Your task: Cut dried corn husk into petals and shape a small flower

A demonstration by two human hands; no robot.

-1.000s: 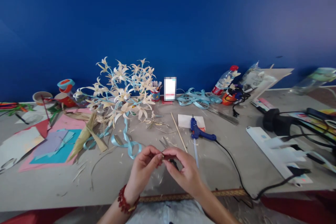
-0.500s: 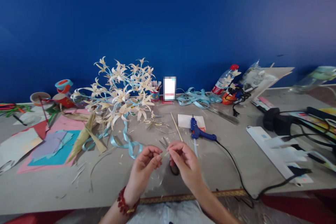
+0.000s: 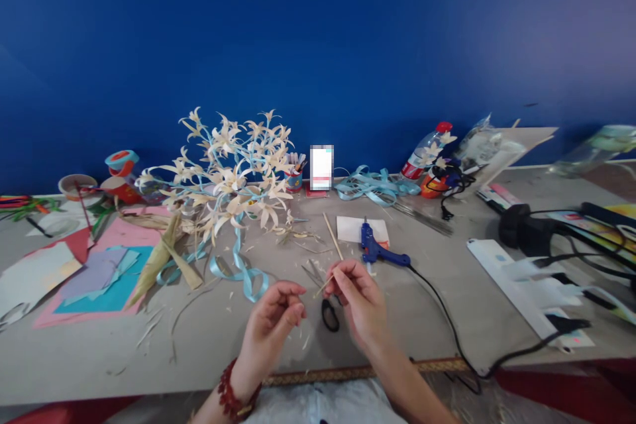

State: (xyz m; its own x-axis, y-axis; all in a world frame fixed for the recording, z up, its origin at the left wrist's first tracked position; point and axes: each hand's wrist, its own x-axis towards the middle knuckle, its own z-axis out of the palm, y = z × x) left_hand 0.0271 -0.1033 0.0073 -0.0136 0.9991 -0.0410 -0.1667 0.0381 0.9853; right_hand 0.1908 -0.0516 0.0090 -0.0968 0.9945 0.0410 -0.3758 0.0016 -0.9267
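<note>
My right hand (image 3: pixel 358 298) is raised over the grey table (image 3: pixel 447 305) and pinches a thin pale straw strip (image 3: pixel 322 287) that slants down to the left. My left hand (image 3: pixel 273 321) hovers just left of it with fingers curled and fingertips together; I cannot make out anything in them. Small black-handled scissors (image 3: pixel 325 308) lie on the table between and behind my hands. A blue glue gun (image 3: pixel 377 252) lies just beyond my right hand, its black cord (image 3: pixel 447 324) running off to the right.
A bouquet of cream straw flowers with light blue ribbon (image 3: pixel 228 179) lies at the left centre. Coloured paper sheets (image 3: pixel 94 275) cover the left side. A wooden stick (image 3: pixel 332 235), ribbon pile (image 3: pixel 370 184), bottle (image 3: pixel 424 152) and black cables (image 3: pixel 551 232) sit behind and right.
My hands were joined on a small piece; now they have parted. The right hand rose up and right with the straw strip, the left stayed low, and the scissors came into sight.
</note>
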